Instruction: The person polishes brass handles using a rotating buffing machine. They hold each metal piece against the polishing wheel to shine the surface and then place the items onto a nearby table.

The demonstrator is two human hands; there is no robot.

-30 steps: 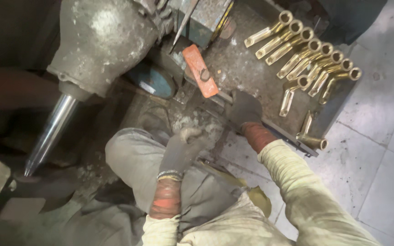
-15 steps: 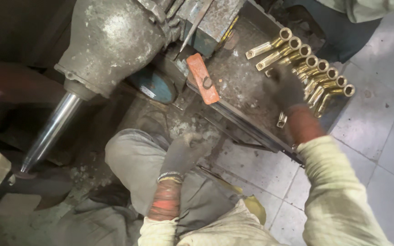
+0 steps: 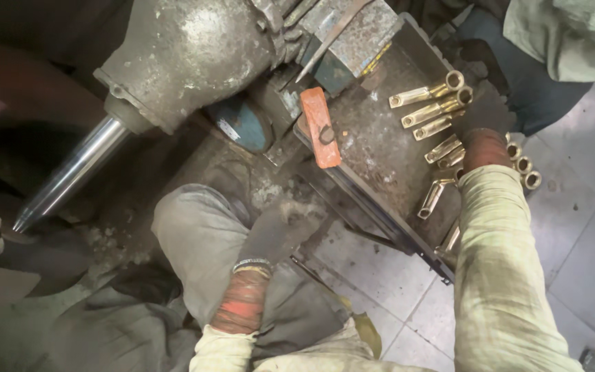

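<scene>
- Reaching over the far right end of the metal tray point(image 3: 380, 148), the right hand point(image 3: 483, 114) in a dark glove lies on the row of brass fittings point(image 3: 430, 93); the fingers curl down over the pieces, but I cannot tell whether any one is pinched.
- Resting on the knee point(image 3: 201, 227), the left hand point(image 3: 277, 231) is also gloved, fingers loosely bent and holding nothing, just beside the tray's near edge.
- More brass fittings show on either side of the right wrist: three by the tray's far edge, one loose piece point(image 3: 432, 198) lying near the near edge, and round ends poking out past the sleeve point(image 3: 497, 275) at the right.
- An orange bar point(image 3: 320, 126) lies at the tray's left end, touching the machine side.
- A big grey machine housing point(image 3: 187, 55) with a shiny steel shaft point(image 3: 70, 176) stands at the upper left, close over the knee.
- Another person's clothing point(image 3: 559, 34) crowds the tray's far right corner.
- Pale floor tiles point(image 3: 587, 227) lie open to the right of the tray.
</scene>
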